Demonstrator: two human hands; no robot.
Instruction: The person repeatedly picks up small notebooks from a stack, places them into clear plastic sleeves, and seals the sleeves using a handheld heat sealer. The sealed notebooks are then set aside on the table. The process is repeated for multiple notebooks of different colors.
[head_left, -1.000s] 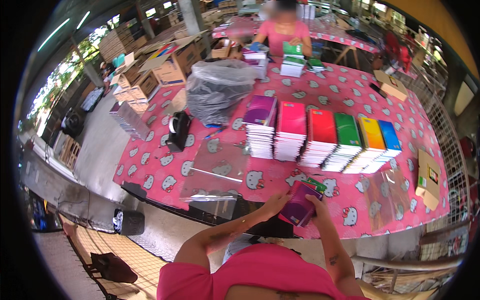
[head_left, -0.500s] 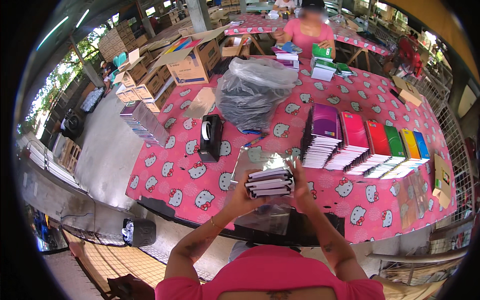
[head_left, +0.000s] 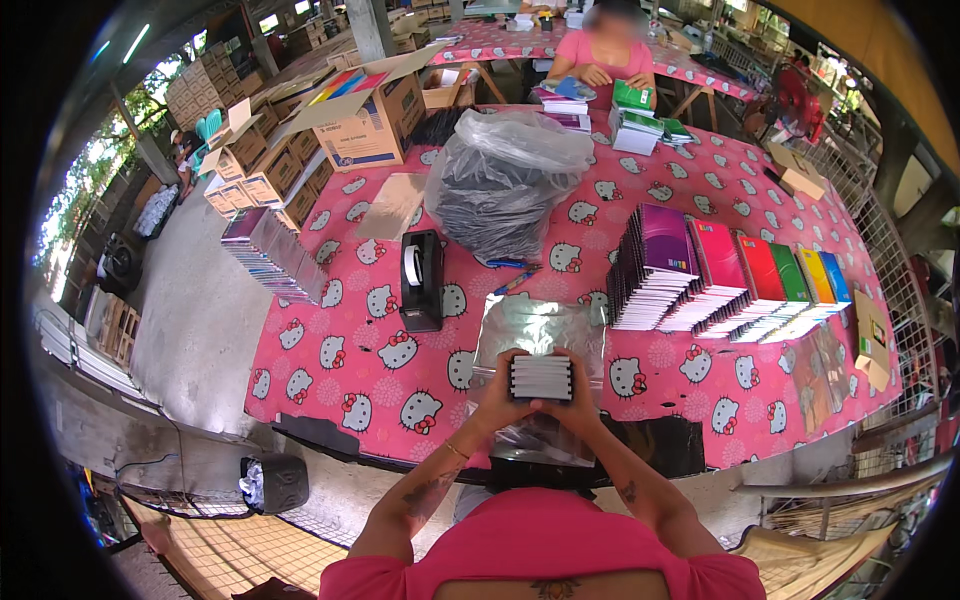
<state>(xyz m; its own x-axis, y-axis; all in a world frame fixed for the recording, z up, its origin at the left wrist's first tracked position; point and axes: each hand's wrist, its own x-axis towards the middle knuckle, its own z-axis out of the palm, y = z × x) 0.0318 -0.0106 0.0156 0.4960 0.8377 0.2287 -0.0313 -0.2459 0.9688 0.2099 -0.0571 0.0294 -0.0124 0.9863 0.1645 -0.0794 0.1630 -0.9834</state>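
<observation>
A small stack of spiral notebooks (head_left: 541, 378) is squeezed between my two hands, page edges facing up and the dark bindings at the sides. My left hand (head_left: 497, 397) wraps its left side, while my right hand (head_left: 581, 396) closes round the right; the fingers under the stack are partly hidden. Beneath and beyond them lies a clear plastic sleeve (head_left: 540, 322) on the pink table (head_left: 400, 385). A black tape dispenser (head_left: 421, 290) stands to the left, and pens (head_left: 514, 276) rest just past the plastic.
Rows of colourful spiral notebooks (head_left: 665, 260) stand at right. A big plastic bag of black coils (head_left: 505, 190) sits at the table's middle, with a leaning stack of notebooks (head_left: 272, 258) at left. Cardboard boxes (head_left: 365, 130) are behind; across the table sits a co-worker (head_left: 605, 60).
The notebooks, loose and uneven before, are now squared into a neat stack. My right hand has come in from the side to grip it, and both hands are slightly lower.
</observation>
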